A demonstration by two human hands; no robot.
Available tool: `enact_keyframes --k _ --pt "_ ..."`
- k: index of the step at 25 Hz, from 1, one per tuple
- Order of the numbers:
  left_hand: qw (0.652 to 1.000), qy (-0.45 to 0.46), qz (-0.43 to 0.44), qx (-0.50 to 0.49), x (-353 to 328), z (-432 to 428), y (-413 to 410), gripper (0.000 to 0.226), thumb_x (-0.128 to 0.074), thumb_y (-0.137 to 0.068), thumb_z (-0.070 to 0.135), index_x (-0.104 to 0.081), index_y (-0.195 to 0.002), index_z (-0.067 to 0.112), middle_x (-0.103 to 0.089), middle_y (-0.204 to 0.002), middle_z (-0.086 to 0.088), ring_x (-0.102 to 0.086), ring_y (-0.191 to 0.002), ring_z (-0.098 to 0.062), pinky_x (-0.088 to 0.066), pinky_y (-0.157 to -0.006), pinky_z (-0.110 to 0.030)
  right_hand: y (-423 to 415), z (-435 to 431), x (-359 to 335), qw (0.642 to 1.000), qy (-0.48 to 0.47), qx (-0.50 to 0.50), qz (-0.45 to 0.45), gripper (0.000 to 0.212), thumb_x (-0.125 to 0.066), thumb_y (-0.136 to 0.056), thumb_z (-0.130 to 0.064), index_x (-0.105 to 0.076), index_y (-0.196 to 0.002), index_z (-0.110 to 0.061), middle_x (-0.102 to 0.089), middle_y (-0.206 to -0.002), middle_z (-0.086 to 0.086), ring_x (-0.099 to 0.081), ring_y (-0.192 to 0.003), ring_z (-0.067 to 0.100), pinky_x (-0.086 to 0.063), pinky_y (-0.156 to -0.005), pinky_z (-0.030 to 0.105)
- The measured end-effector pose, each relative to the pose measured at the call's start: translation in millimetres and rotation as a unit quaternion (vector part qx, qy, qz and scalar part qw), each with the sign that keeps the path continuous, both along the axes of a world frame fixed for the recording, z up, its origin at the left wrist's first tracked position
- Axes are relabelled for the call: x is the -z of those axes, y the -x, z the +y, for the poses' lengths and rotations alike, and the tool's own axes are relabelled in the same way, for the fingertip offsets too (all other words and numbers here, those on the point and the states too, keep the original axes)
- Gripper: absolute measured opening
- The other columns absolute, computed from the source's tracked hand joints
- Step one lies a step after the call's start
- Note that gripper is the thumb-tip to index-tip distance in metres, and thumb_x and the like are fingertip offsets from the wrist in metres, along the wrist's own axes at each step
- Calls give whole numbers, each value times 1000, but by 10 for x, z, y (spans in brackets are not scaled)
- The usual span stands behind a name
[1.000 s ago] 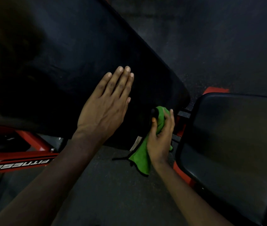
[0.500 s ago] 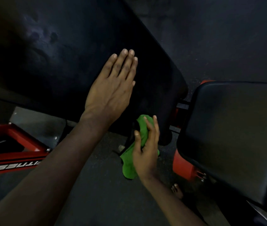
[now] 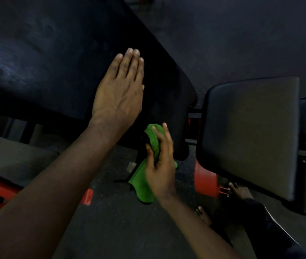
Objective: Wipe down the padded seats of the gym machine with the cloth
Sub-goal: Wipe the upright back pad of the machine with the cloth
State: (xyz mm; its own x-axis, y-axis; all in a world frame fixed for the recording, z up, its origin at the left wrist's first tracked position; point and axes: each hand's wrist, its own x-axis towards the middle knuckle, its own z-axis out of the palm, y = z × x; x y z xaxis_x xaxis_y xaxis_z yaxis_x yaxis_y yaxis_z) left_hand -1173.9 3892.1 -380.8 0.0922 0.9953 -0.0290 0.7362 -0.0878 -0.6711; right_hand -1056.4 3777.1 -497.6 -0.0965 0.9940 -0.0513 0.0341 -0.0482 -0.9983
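My left hand (image 3: 119, 88) lies flat on the long black pad (image 3: 55, 53), fingers straight and pressed together, palm down near the pad's lower end. My right hand (image 3: 160, 165) is wrapped around the green cloth (image 3: 144, 182), thumb and fingers bunching its top against the near corner edge of that pad while the rest hangs loose toward the dark floor (image 3: 111, 221). Just beside it to the right sits the smaller seat pad (image 3: 249, 131), separated by a narrow gap, with the red frame (image 3: 205, 182) below. My bare foot (image 3: 240, 191) shows by the frame.
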Motion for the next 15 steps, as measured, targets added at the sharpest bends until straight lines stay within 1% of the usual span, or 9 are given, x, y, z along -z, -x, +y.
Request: enact_keyframes --k 2,4,5,6,7,9,10,13,15 --pt "1000 2 2 7 -1 0 -11 61 -3 -107 31 -4 -159 -3 -6 -168 -20 -2 -157 -30 -3 -128 -43 -89 62 268 998 37 49 -28 45 -56 -102 -7 -48 -145 -18 -34 -161 -1 -31 -148 3 -32 -117 19" --pt "1000 3 2 7 -1 -5 -10 62 -2 -107 31 -4 -159 -3 -6 -168 -19 -3 -157 -30 -4 -128 -43 -133 198 467 986 126 94 -46 42 -54 -104 -16 -47 -146 -18 -36 -159 -2 -32 -146 4 -32 -119 32" --pt "1000 5 3 9 -2 -6 -8 61 -2 -107 31 -3 -159 -3 -5 -168 -20 -3 -157 -30 -4 -128 -43 -147 270 494 980 164 105 -51 42 -53 -105 -20 -47 -146 -18 -36 -159 -2 -31 -145 4 -32 -119 34" --pt "1000 7 3 11 -1 -9 -5 61 -2 -107 31 -3 -159 -3 -5 -168 -20 -3 -157 -30 -5 -128 -43 -147 317 491 977 178 109 -52 41 -52 -105 -21 -47 -146 -19 -36 -159 -3 -31 -144 2 -33 -118 33" --pt "1000 7 -1 12 -1 -13 -3 61 -3 -107 31 -2 -159 -3 -4 -168 -20 -3 -157 -31 -5 -128 -43 -138 340 442 979 167 106 -47 41 -53 -105 -21 -47 -145 -21 -35 -160 -3 -31 -142 -3 -33 -117 27" --pt "1000 1 -10 9 4 -20 -10 61 -4 -108 31 -2 -159 -3 -3 -168 -19 -2 -157 -31 -6 -128 -43 -103 301 264 992 105 67 -34 41 -53 -105 -18 -46 -143 -28 -31 -161 -5 -28 -136 -19 -32 -110 8" --pt "1000 -2 -14 3 7 -18 -16 61 -6 -108 31 -3 -159 -2 -4 -168 -19 -2 -157 -30 -6 -128 -43 -76 264 187 996 75 42 -34 41 -53 -105 -16 -45 -143 -28 -30 -161 -5 -27 -136 -22 -29 -106 2" --pt "999 -9 -43 -6 23 -19 -28 61 -11 -108 31 -6 -160 -1 -7 -168 -18 -4 -157 -30 -6 -128 -43 -72 300 171 998 37 14 -47 41 -54 -104 -13 -48 -144 -18 -30 -161 -1 -25 -133 -26 -26 -99 -4" --pt "999 -9 -52 -8 32 -7 -43 61 -12 -108 31 -7 -159 -1 -7 -168 -19 -5 -157 -30 -6 -128 -44 -95 429 222 997 50 23 -49 40 -54 -104 -16 -49 -143 -20 -31 -161 -2 -26 -128 -31 -27 -94 -7"
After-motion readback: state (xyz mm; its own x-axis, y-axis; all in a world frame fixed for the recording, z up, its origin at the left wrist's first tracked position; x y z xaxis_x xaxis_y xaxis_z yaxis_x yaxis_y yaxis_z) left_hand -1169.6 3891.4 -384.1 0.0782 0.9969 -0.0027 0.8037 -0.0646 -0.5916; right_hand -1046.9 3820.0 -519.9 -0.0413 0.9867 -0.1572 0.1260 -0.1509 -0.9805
